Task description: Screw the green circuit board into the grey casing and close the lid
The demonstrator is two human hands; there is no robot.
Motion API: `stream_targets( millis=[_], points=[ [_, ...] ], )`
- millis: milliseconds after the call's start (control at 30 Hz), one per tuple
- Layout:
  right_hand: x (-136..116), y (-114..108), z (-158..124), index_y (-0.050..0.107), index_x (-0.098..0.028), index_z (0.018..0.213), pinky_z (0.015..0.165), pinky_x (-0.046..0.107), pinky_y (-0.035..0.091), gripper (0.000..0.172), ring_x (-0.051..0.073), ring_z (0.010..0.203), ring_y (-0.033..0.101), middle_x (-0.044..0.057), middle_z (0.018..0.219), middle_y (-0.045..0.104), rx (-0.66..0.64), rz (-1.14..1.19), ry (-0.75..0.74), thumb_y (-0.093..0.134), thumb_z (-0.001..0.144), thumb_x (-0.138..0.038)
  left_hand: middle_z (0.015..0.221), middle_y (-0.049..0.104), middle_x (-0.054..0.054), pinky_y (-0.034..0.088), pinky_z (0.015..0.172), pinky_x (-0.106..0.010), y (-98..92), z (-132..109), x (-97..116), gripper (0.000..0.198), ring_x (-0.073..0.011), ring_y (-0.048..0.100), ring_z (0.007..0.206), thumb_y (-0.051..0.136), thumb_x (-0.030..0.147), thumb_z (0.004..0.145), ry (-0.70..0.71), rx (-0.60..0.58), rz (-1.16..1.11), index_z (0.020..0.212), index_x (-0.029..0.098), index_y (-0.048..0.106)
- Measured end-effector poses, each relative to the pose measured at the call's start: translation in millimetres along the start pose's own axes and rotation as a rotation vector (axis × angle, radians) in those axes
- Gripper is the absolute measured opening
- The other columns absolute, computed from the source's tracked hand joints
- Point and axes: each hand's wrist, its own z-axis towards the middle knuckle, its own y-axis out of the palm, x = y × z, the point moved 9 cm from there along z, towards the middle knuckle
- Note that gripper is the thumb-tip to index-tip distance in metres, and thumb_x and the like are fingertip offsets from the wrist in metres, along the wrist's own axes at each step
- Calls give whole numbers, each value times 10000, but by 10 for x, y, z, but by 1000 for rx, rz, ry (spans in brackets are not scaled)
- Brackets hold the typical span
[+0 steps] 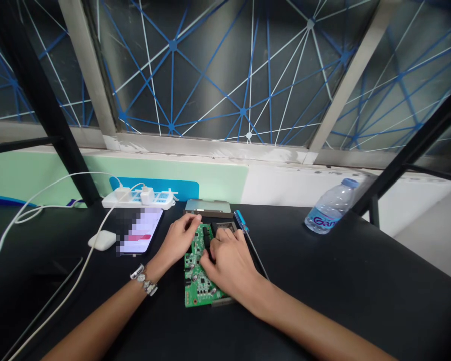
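A green circuit board (201,290) lies on the black table, partly over a metal casing (221,303) that shows along its right and lower sides. My left hand (178,239) is at the board's upper left edge, its thumb and fingers closed there. Across the board's right half lies my right hand (229,255), with curled fingers pressed down near a black component (206,235). Whatever its fingertips grip is hidden beneath them. Just beyond both hands sits a flat metal-framed panel (208,206). Beside the casing's upper right corner is a blue-handled tool (241,220), perhaps a screwdriver.
A lit phone (145,233) and a white earbud case (103,240) lie to the left. Behind them, a white power strip (110,201) holds plugs with trailing white cables. A plastic water bottle (328,208) leans at the back right. Black posts (73,160) flank the table.
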Motion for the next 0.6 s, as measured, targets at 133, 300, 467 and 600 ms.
stream_targets(
  millis=[133, 300, 467, 600],
  points=[
    [-7, -10, 48, 523, -175, 620, 737, 357, 287, 264, 174, 727, 484, 25, 730, 538, 17, 166, 50, 522, 862, -281, 938, 709, -75, 452, 837, -342, -91, 31, -19, 407, -253, 637, 923, 536, 534, 872, -51, 39, -187, 956, 162, 675],
    [141, -81, 120, 491, -182, 672, 741, 321, 330, 257, 151, 750, 500, -3, 757, 501, 74, 528, 111, 491, 916, -263, 1072, 669, -72, 466, 818, -315, -39, -22, 125, 401, -230, 617, 984, 571, 483, 883, -68, -69, -661, 1141, 180, 617],
    [325, -112, 98, 476, -192, 726, 683, 274, 380, 286, 138, 737, 475, -2, 800, 452, 67, 828, 93, 432, 977, -321, 1177, 610, -85, 500, 766, -330, 381, -270, 271, 477, -234, 602, 1023, 600, 429, 892, -189, -421, -829, 1322, 271, 467],
    [390, -88, 18, 496, -190, 750, 674, 262, 382, 266, 133, 733, 466, -9, 790, 455, 36, 867, 77, 458, 978, -321, 1121, 614, -93, 504, 783, -345, 487, -350, 301, 511, -245, 584, 1053, 623, 398, 887, -176, -476, -796, 1347, 261, 446]
  ],
)
